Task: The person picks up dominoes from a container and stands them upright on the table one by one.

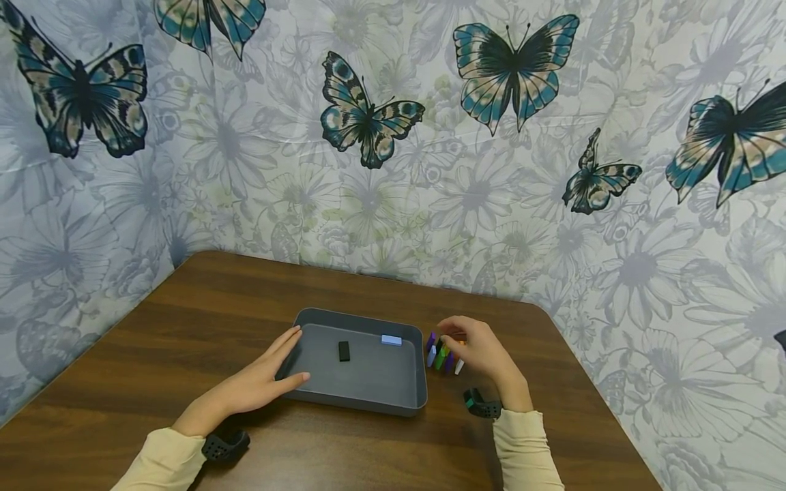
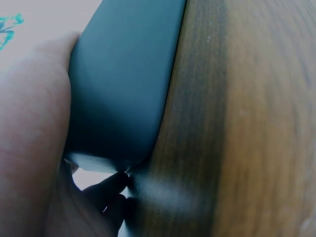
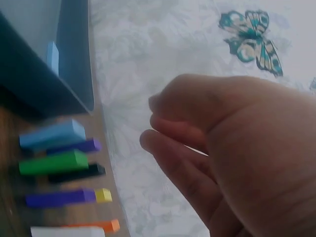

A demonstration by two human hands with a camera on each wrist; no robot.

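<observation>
A dark grey tray lies on the table with a black block and a light blue block inside it. My left hand rests against the tray's left side, fingers stretched along it and thumb at the near rim. Right of the tray, my right hand hovers over several small coloured blocks. Its fingers are loosely bent, and the right wrist view shows nothing between thumb and fingertips. Among those blocks are a green block, a light blue block, a purple block and a white block.
The brown wooden table runs back to a wall covered in flowers and butterflies. Black bands are on both wrists, the left band and the right band.
</observation>
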